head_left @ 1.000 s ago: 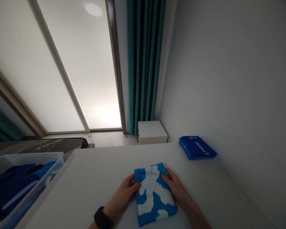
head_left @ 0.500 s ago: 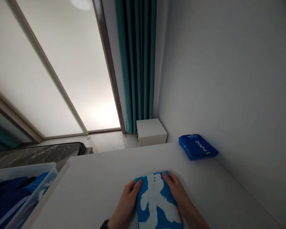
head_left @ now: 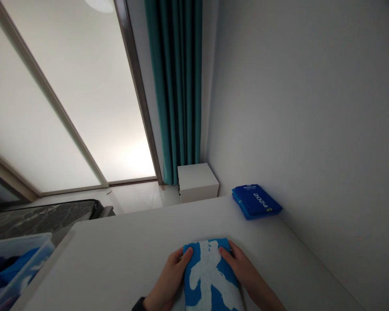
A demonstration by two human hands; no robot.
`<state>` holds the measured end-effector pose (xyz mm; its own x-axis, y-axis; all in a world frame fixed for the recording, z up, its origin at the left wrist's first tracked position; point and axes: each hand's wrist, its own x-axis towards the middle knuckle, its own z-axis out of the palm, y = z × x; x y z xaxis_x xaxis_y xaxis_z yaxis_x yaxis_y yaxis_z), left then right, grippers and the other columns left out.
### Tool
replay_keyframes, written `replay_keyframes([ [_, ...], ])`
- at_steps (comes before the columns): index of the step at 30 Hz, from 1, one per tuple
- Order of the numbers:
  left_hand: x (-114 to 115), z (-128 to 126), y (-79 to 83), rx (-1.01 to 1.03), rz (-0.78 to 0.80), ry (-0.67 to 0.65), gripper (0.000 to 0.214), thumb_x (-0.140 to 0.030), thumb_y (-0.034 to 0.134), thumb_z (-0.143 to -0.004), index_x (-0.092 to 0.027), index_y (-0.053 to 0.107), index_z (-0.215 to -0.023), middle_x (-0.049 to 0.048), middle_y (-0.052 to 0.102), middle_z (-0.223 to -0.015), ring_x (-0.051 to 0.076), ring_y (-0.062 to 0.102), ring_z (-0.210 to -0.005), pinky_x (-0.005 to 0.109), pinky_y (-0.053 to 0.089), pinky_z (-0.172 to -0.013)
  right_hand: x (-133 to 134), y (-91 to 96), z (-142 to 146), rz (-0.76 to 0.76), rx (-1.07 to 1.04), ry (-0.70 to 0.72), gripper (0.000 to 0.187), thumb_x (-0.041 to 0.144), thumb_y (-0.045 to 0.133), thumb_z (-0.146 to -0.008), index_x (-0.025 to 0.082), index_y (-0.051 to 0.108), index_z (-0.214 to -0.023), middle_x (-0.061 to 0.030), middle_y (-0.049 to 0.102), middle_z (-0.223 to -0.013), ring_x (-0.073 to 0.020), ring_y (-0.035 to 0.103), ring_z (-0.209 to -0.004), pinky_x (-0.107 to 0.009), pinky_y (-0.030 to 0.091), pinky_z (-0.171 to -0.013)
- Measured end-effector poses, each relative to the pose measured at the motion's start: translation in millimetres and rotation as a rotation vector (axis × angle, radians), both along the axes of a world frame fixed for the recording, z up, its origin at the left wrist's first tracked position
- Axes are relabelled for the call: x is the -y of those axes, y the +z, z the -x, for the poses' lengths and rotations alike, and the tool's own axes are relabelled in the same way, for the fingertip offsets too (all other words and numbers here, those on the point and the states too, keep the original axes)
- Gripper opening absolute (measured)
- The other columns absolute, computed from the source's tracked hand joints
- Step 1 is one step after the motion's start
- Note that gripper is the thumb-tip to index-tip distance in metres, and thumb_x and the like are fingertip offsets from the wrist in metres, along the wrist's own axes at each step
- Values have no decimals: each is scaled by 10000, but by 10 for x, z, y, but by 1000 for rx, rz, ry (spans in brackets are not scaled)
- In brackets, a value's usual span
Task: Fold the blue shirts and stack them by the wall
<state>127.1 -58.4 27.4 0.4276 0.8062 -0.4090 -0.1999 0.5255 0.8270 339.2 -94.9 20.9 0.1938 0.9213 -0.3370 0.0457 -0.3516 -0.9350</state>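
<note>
A folded blue cloth with a white print (head_left: 209, 276) lies on the white table (head_left: 126, 250) at the bottom centre. My left hand (head_left: 168, 280) grips its left edge, fingers curled over the far corner. Along the right edge my right hand (head_left: 246, 274) holds the cloth the same way. Both hands are closed on the cloth. The near end of the cloth runs out of view below.
A stack of folded dark blue cloths marked 2024 (head_left: 256, 201) lies at the table's far right by the wall. A clear plastic bin (head_left: 17, 268) with blue cloths stands at the left. Beyond the table are a small white cabinet (head_left: 197, 182) and a teal curtain (head_left: 176, 86).
My view has tilted up and shifted, so the cloth and hands sit lower in frame. Both hands keep their grip on the cloth's sides; it has turned slightly straighter.
</note>
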Motion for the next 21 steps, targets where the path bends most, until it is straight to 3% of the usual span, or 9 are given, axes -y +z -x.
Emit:
replay_keyframes([
  [7, -24, -393, 31, 76, 13, -64, 505, -585, 740, -751, -138, 719, -985, 99, 753, -917, 252, 704, -854, 331, 556, -747, 42, 144, -385, 5, -8, -98, 484, 613, 698, -670, 212, 700, -941, -70, 726, -1013, -301, 633, -1022, -370, 488, -881],
  [10, -69, -636, 22, 116, 43, -77, 465, -554, 743, -767, -144, 713, -984, 100, 754, -952, 246, 708, -872, 320, 567, -745, 115, 214, -565, 19, -78, -116, 567, 636, 695, -687, 200, 688, -1050, -83, 717, -1086, -309, 628, -1071, -401, 489, -912],
  [16, -74, -1010, -7, 122, 110, -129, 430, -519, 744, -783, -145, 697, -991, 100, 756, -952, 238, 722, -828, 318, 588, -704, 522, 231, -866, 5, -230, 75, 713, 530, 776, -706, 214, 547, -1304, -113, 648, -1271, -301, 607, -1158, -436, 475, -980],
  [21, -76, -1202, 24, 144, 134, -179, 429, -520, 728, -804, -151, 689, -1019, 100, 756, -967, 239, 724, -865, 323, 593, -737, 732, 291, -1007, 6, -435, 33, 793, 507, 808, -677, 235, 505, -1357, -130, 638, -1286, -311, 628, -1130, -468, 473, -982],
])
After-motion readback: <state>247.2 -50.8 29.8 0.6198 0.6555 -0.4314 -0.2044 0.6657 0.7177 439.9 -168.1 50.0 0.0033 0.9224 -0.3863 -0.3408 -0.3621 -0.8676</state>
